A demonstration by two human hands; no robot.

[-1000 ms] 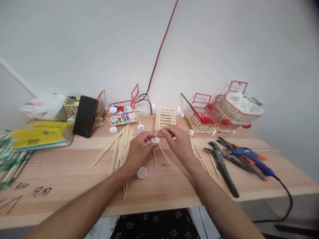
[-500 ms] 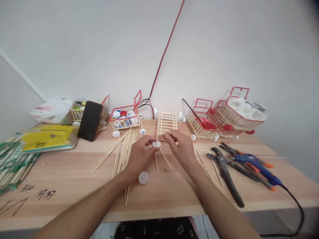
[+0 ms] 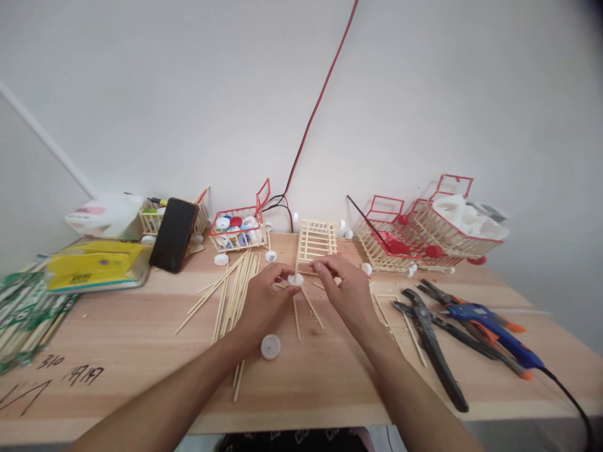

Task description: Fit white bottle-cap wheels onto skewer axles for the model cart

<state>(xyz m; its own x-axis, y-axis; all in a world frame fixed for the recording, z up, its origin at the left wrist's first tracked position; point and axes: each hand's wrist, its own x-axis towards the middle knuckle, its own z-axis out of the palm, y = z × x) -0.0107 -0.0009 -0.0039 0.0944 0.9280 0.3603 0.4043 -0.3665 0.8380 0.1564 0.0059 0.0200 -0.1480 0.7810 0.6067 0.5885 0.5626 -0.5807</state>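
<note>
My left hand (image 3: 264, 300) pinches a small white bottle cap (image 3: 295, 280) at the middle of the wooden table (image 3: 132, 326). My right hand (image 3: 343, 290) meets it from the right, fingertips pinched on a thin wooden stick (image 3: 296, 265) that stands up from the cap. A second white cap (image 3: 270, 346) lies on the table just below my left wrist. Loose sticks (image 3: 235, 285) are spread to the left of my hands, and a few short ones lie between them.
A stick ladder frame (image 3: 315, 239) stands behind my hands. Red-trimmed stick baskets (image 3: 426, 229) sit at the back right, and a basket of caps (image 3: 238, 228) and a black phone (image 3: 173, 235) at the back left. Pliers (image 3: 431, 342) and a blue glue gun (image 3: 490, 329) lie right.
The view has tilted up slightly, so everything sits lower in the picture. My hands stay together on the cap and stick, with hardly any shift between them.
</note>
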